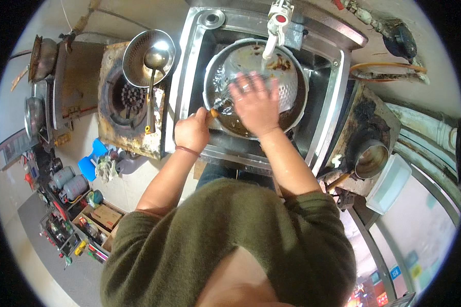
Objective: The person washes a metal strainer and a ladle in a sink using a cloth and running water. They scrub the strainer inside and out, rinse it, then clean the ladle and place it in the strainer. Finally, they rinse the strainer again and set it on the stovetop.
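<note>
In the stainless steel sink sits a large round metal basin with water in it. A perforated metal strainer, marked with brown spots, lies in the basin beneath the white tap. My left hand is closed around a handle with an orange-brown end, at the basin's left rim. My right hand is spread flat over the strainer, fingers apart and slightly blurred; its palm is hidden. Whether the handle belongs to the strainer I cannot tell.
Left of the sink, a perforated metal bowl with a ladle across it rests on a gas stove. A sink strainer sits at the sink's back left corner. To the right, a small pan stands on another stained burner.
</note>
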Action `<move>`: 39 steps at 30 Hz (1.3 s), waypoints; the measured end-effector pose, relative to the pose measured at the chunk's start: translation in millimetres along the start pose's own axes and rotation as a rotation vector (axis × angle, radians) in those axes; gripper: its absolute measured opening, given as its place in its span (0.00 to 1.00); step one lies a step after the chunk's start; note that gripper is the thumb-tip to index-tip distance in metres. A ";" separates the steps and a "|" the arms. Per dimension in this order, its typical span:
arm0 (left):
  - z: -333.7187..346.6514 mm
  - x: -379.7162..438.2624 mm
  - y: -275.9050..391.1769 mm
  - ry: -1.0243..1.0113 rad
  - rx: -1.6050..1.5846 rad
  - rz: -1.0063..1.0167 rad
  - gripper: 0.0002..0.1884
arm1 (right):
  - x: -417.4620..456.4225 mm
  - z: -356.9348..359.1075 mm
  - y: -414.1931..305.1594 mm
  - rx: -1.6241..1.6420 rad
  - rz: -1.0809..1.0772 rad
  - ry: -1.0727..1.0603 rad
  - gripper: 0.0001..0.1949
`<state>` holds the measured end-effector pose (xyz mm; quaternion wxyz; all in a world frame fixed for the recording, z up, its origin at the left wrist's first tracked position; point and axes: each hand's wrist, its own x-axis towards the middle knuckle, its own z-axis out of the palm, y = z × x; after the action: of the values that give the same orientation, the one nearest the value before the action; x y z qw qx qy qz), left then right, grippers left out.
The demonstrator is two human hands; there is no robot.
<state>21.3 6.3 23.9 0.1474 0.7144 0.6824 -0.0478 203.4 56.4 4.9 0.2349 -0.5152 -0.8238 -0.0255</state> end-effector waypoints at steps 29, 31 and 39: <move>6.7 22.1 -22.5 -0.131 -0.039 -0.110 0.08 | 15.4 24.0 23.1 0.282 0.101 -0.121 0.16; 6.3 12.2 -29.4 -0.131 0.018 -0.046 0.07 | 0.0 50.1 82.4 0.451 0.427 0.081 0.17; -10.9 24.5 -47.9 0.178 0.204 0.086 0.06 | 38.1 18.8 97.2 1.142 0.794 -0.028 0.17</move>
<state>-26.0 34.0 20.7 0.0148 0.7556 0.6532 -0.0470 266.7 139.1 -15.5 0.4501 -0.5736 -0.4607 0.5061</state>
